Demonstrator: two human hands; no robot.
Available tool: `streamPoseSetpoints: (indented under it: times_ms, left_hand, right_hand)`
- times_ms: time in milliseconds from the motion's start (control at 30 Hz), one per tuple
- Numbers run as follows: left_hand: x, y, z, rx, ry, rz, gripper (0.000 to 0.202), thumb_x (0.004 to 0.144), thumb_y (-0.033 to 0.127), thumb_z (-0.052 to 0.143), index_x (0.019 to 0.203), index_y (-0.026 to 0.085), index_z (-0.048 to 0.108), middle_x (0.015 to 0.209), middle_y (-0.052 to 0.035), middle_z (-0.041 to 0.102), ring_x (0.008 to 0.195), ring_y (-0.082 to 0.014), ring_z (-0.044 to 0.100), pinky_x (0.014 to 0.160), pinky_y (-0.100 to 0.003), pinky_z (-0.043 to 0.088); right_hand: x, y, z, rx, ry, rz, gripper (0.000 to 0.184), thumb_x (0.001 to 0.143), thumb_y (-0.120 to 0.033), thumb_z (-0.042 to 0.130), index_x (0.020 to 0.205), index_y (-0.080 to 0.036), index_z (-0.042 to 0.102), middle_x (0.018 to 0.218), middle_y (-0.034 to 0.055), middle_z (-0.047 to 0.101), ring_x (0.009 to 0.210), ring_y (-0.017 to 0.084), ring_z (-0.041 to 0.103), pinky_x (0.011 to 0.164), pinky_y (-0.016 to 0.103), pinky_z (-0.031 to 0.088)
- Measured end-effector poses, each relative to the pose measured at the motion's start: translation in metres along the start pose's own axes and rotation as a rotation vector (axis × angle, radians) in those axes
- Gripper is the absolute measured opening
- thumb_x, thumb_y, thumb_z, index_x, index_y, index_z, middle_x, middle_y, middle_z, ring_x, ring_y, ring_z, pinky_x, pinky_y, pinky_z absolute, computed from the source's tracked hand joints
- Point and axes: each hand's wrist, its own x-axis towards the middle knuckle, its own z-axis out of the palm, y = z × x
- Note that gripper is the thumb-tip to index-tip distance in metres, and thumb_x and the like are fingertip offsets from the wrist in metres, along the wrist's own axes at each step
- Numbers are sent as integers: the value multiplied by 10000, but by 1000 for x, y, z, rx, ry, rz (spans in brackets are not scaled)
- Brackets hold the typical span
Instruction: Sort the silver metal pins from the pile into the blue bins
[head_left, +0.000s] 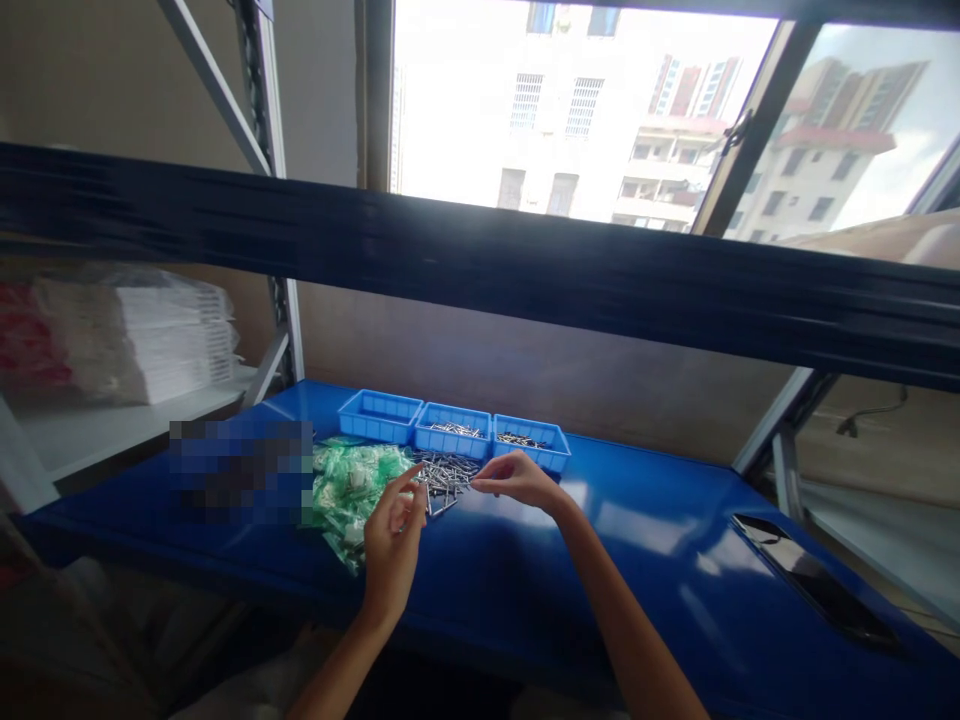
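Note:
A loose heap of slim metal screw-like pieces [448,470] lies on the blue tabletop [645,590] between my hands. At the heap's left edge is my left hand [392,535], its index finger stretched out and its thumb apart from it; I make out nothing held there. On the other side my right hand [525,480] hovers over the heap's right edge, thumb and fingertips pinched together. Whatever is in that pinch is too small to name. Crumpled green plastic bags [349,490] with pale contents lie just left of my left hand.
Behind the heap stand three blue bins in a row: a left bin [373,430], a middle bin [450,443] with silvery pieces and a right bin [551,459] with darker ones. A phone-like black slab [817,585] lies far right. A dark blue beam [480,255] crosses above.

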Motion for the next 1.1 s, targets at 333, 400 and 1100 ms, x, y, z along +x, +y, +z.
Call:
streamPoseSetpoints:
  times_ms: [333, 400, 1100]
  left_hand:
    - [2, -2, 5, 106, -132, -88, 346, 707, 452, 591, 901, 176, 673, 677, -3, 600, 423, -69, 471, 413, -198, 343]
    - [1, -3, 5, 114, -106, -85, 324, 707, 447, 591, 865, 179, 680, 638, 5, 600, 414, -73, 477, 418, -201, 352]
    - [-5, 0, 5, 147, 118, 128, 224, 717, 383, 594, 768, 166, 606, 1060, -59, 531, 473, -43, 526, 410, -199, 458]
  right_hand:
    - [-2, -18, 7, 142, 47, -96, 263, 649, -417, 665, 689, -159, 694, 640, 17, 609, 552, 99, 501, 478, 209, 372]
    - [-2, -20, 9, 160, 39, -96, 253, 646, -409, 670, 677, -159, 691, 620, 11, 597, 532, 92, 485, 464, 206, 360]
    - [4, -23, 44, 287, 21, 71, 401, 695, -546, 571, 767, -159, 652, 507, -39, 454, 455, 62, 383, 414, 187, 267]
